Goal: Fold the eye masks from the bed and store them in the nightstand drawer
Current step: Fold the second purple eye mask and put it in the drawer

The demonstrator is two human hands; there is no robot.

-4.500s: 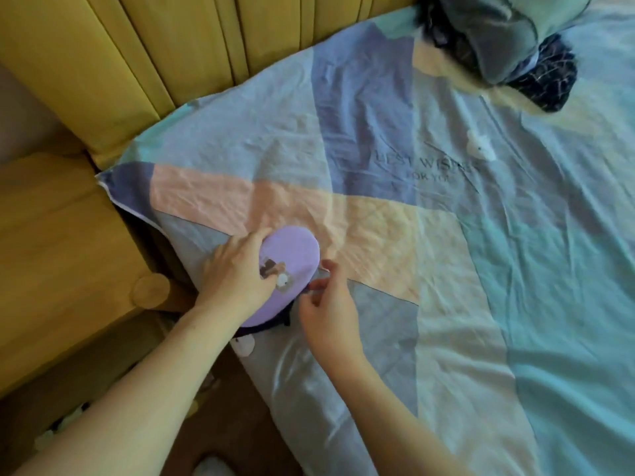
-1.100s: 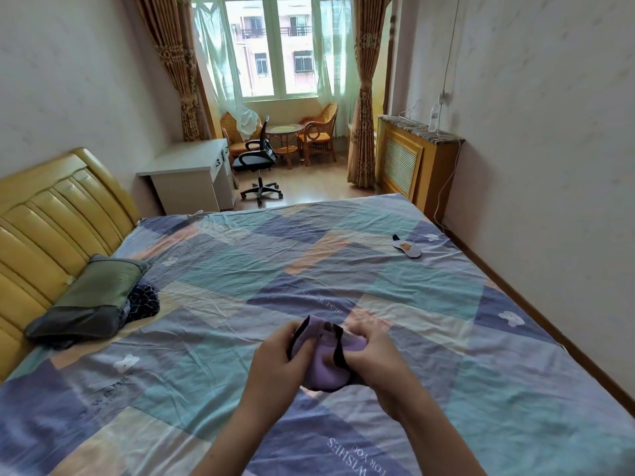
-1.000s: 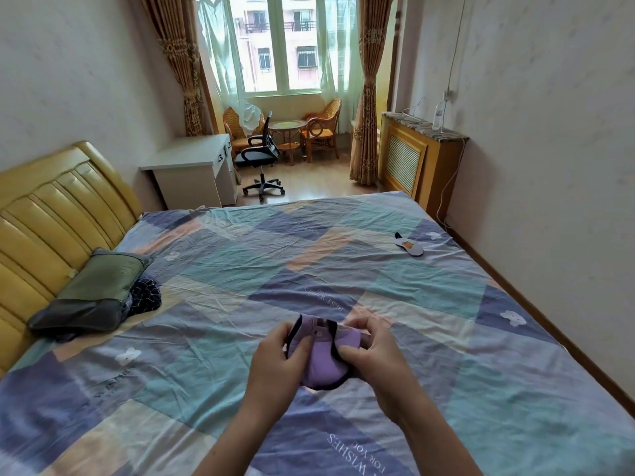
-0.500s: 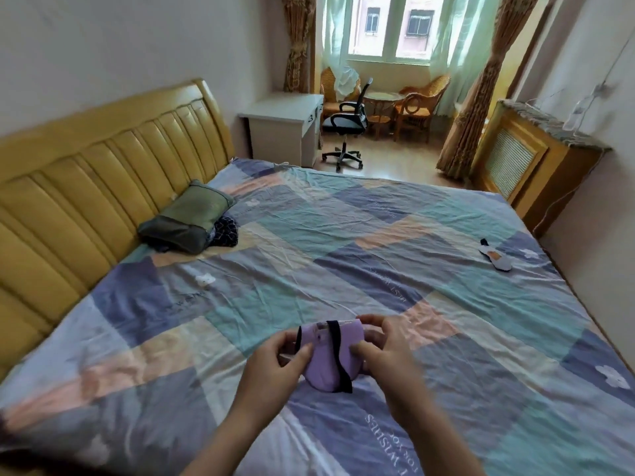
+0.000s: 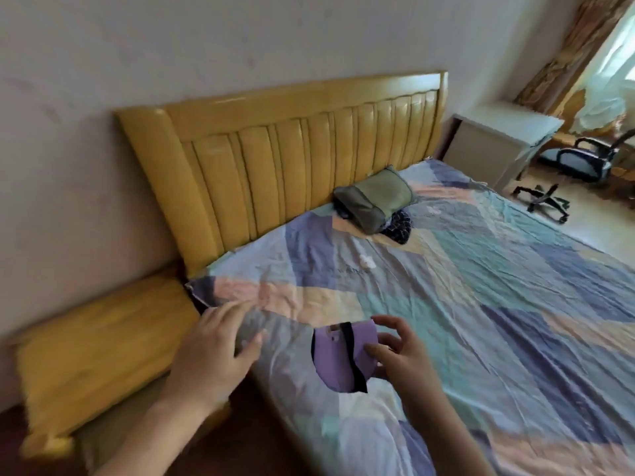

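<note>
Mask (image 5: 338,353): folded, strap wrapped round, pinched in right hand (image 5: 400,352) above bed (image 5: 481,304). Left hand (image 5: 214,348): just released it, open, empty, reaching toward nightstand (image 5: 92,338) beside it. Folding apparently complete; storing next.

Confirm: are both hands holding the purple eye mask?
No, only the right hand holds the eye mask; the left hand is off it.

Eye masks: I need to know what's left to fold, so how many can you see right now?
1: a purple fabric eye mask with a black strap, folded, held in the right hand above the patchwork bedsheet. Others may lie outside this view.
</note>
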